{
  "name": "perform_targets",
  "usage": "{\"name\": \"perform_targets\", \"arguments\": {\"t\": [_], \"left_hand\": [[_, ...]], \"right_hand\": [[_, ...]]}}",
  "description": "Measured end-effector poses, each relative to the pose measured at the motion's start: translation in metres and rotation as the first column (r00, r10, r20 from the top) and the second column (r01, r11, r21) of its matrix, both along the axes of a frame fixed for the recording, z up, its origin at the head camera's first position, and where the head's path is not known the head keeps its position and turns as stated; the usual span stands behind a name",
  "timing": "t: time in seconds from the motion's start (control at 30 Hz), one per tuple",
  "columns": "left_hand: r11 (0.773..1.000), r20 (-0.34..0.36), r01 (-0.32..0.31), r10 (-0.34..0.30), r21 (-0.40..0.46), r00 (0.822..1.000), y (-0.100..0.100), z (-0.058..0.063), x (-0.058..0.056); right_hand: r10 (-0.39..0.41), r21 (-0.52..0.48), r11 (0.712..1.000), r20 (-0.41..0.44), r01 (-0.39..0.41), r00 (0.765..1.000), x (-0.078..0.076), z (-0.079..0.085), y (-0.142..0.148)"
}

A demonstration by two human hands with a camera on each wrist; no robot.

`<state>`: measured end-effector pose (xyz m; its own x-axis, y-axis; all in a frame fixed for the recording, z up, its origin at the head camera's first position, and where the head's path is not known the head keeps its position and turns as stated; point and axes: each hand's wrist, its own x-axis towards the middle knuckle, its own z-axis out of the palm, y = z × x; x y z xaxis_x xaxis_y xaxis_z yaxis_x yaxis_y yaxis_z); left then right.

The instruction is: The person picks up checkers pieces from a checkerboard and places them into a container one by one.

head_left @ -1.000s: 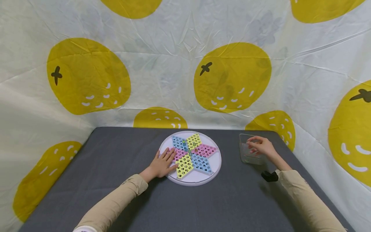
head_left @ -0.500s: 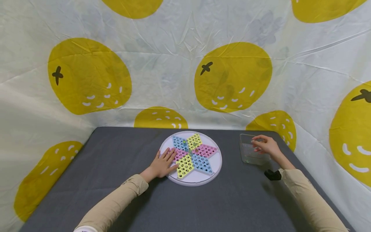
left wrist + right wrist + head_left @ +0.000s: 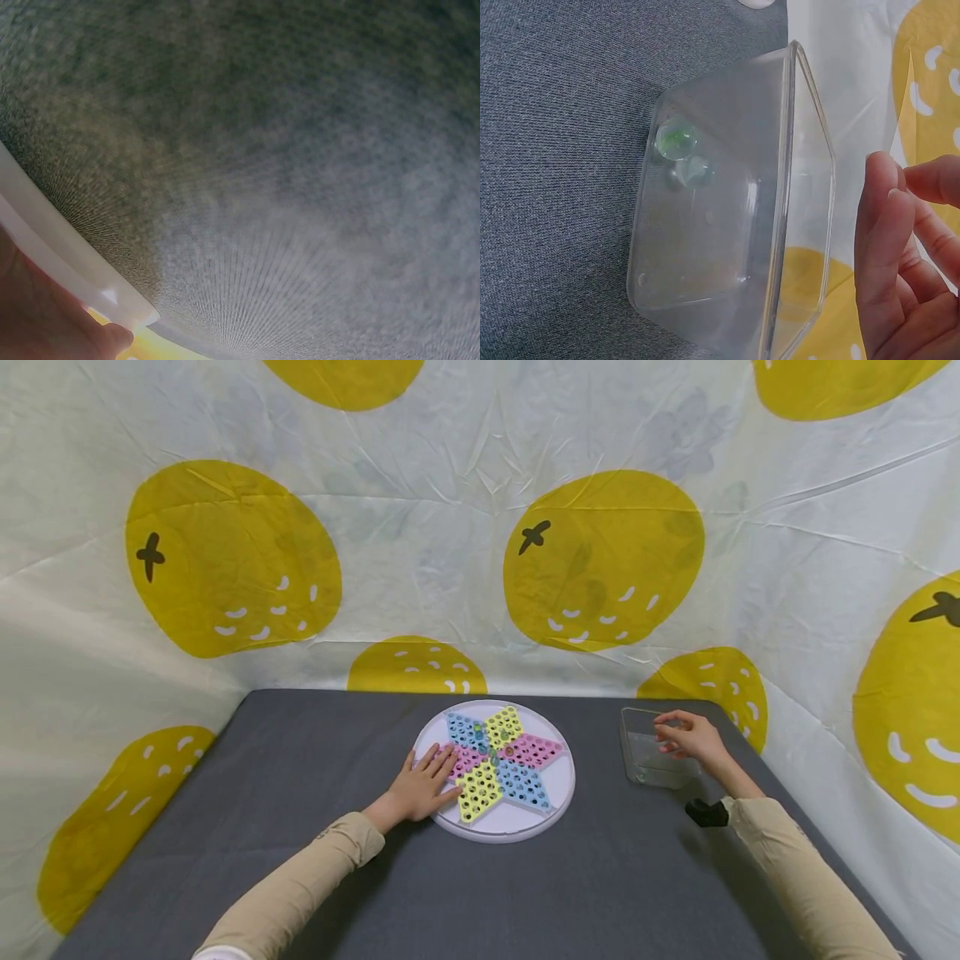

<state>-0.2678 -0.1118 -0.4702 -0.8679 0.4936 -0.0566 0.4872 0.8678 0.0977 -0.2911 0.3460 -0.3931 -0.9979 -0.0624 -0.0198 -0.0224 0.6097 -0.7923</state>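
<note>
A round white Chinese checkers board [image 3: 537,814] lies on the grey table, its star points pale blue, yellow and pink. Several glass marbles [image 3: 492,753] sit in its holes near the middle. My left hand [image 3: 418,787] rests flat on the board's left side, fingers spread. In the left wrist view the board's white rim [image 3: 82,251] shows beside that hand. My right hand [image 3: 693,742] hovers over a clear plastic box [image 3: 776,187], fingers loosely bent. Nothing is plainly visible between its fingertips. Greenish clear marbles [image 3: 676,139] lie inside the box.
Dark grey cloth [image 3: 322,752] covers the table. Behind and at both sides hangs a white curtain [image 3: 420,552] printed with large yellow fruit. A black wrist device [image 3: 707,813] sits below my right wrist. The box stands right of the board.
My right hand has shifted slightly to the right above the box, then stayed nearly still. My left hand and the board have not moved.
</note>
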Motion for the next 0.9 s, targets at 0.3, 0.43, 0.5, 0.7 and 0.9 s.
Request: {"name": "perform_targets", "arguments": {"t": [0.3,0.43,0.5,0.7,0.9], "left_hand": [[0.999,-0.005,-0.016,0.016,-0.029,1.000,0.001,0.001,0.001],[1.000,-0.016,-0.014,0.013,-0.027,1.000,0.001,0.000,0.000],[1.000,-0.018,-0.012,0.011,-0.024,1.000,0.001,-0.001,0.000],[1.000,-0.008,-0.005,0.005,-0.013,1.000,0.000,0.000,0.000],[1.000,-0.011,-0.006,0.005,-0.017,1.000,0.000,-0.003,-0.002]], "right_hand": [[-0.006,0.010,1.000,0.017,0.006,1.000,0.003,-0.001,-0.002],[-0.012,0.002,1.000,0.027,0.011,1.000,0.004,-0.001,-0.004],[-0.014,0.006,1.000,0.031,0.014,0.999,0.005,0.000,-0.005],[-0.008,0.014,1.000,0.038,0.008,0.999,0.004,-0.001,-0.007],[0.038,0.017,0.999,0.025,-0.038,0.999,0.005,-0.002,-0.014]]}}
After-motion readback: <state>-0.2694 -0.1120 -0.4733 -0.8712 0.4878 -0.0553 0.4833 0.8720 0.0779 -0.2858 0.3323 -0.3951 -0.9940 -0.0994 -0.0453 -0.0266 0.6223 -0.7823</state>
